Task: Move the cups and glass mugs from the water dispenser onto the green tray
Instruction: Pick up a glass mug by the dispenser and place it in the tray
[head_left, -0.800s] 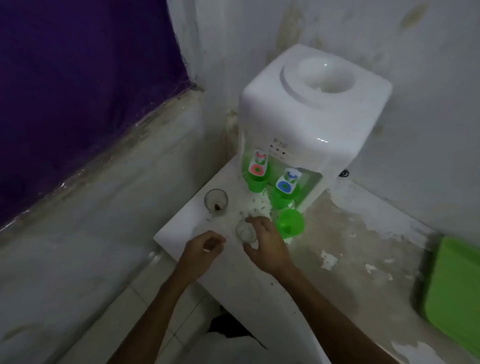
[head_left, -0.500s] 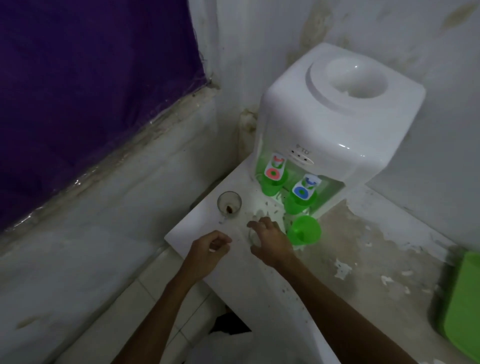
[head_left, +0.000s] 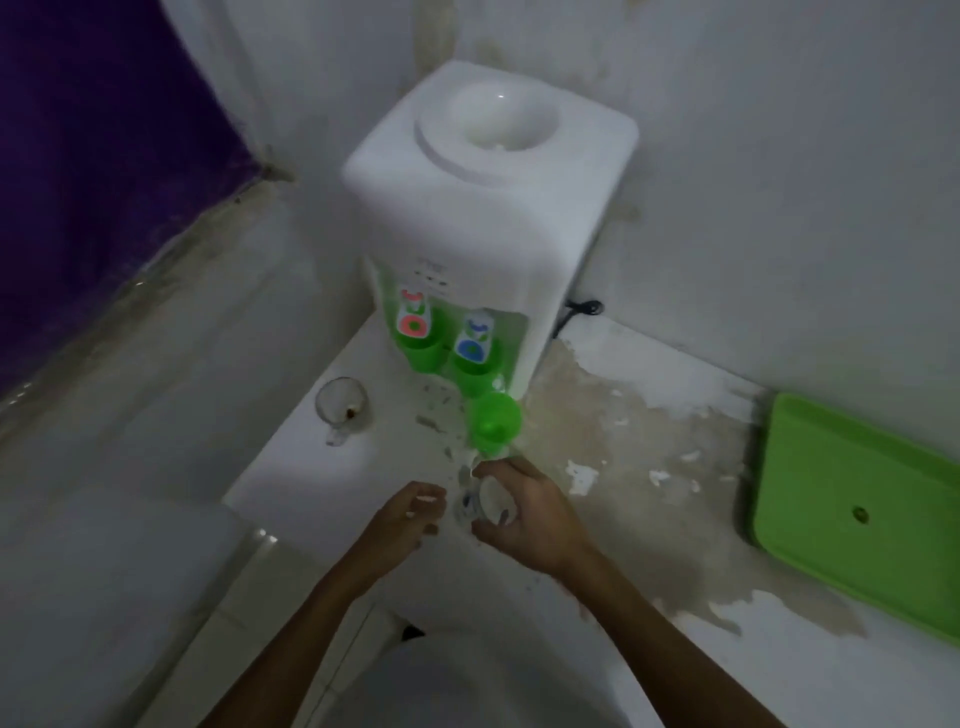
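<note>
Head view, one frame, dim and slightly blurred.

**Inspector A:** State of the hands?

**Inspector B:** Right hand (head_left: 524, 514) is curled round a clear glass (head_left: 480, 501), thumb on the near side, fingers over the far side. The glass is a mug or a plain cup; the blur does not let me say which, and I cannot tell whether it rests on the table (head_left: 597, 452) or is lifted. Left hand (head_left: 402, 519) sits just beside it, fingers loosely bent, gripping nothing.

**Inspector A:** Other task items?

**Inspector B:** A glass mug (head_left: 342, 406) stands upright on the table, left of the dispenser (head_left: 488, 208), handle toward the camera, a dark speck inside. It is well apart from both hands. A green cup (head_left: 493, 422) is at the dispenser's front, below the blue tap, between the dispenser and the right hand. Two more green shapes sit under the taps; cups or tap guards, I cannot tell.

**Inspector A:** The tray?

**Inspector B:** Green tray (head_left: 852, 514) lies flat at the table's right edge, against the wall, well apart from the hands. Nothing stands on the part in view.

**Inspector A:** Surface condition?

**Inspector B:** Table paint is peeling, with brown patches right of the dispenser.
</note>
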